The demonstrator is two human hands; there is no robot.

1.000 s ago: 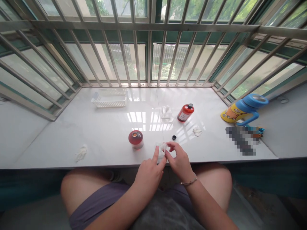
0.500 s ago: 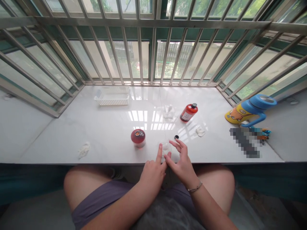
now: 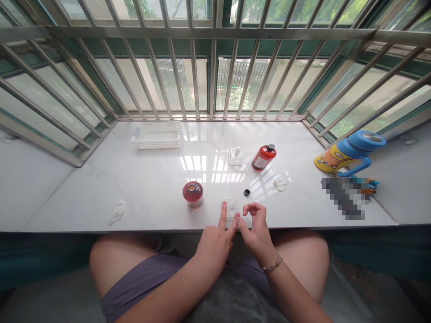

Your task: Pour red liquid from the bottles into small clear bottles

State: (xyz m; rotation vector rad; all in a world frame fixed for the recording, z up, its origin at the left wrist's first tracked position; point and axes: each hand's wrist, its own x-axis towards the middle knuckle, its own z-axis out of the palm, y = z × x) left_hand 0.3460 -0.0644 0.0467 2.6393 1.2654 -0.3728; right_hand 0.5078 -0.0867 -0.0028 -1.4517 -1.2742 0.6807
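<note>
At the front edge of the white table, my left hand [image 3: 213, 242] rests its stretched index finger and thumb on a small clear, squarish piece [image 3: 231, 207]; its other fingers are curled under. Just right of it, my right hand [image 3: 257, 233] has bent fingers spread apart, with the thumb tip close to the left thumb and nothing visible in its grasp. Beyond the hands lies a small black cap [image 3: 247, 192]. Left of them stands a rounded clear bottle [image 3: 193, 193] of red liquid, its neck uncapped.
A capped red bottle [image 3: 263, 158] stands beside another clear squarish piece [image 3: 236, 156]. Crumpled white tissues [image 3: 280, 183] lie right and left. A white basket [image 3: 156, 142] is at the back. A blue-yellow flask [image 3: 346, 152] stands right, near a blurred dark object [image 3: 343, 197]. Metal bars [image 3: 215, 33] enclose the far side.
My right hand has drawn back slightly from the clear piece, its fingers bending more. The left hand keeps nearly the same place. The view has shifted slightly.
</note>
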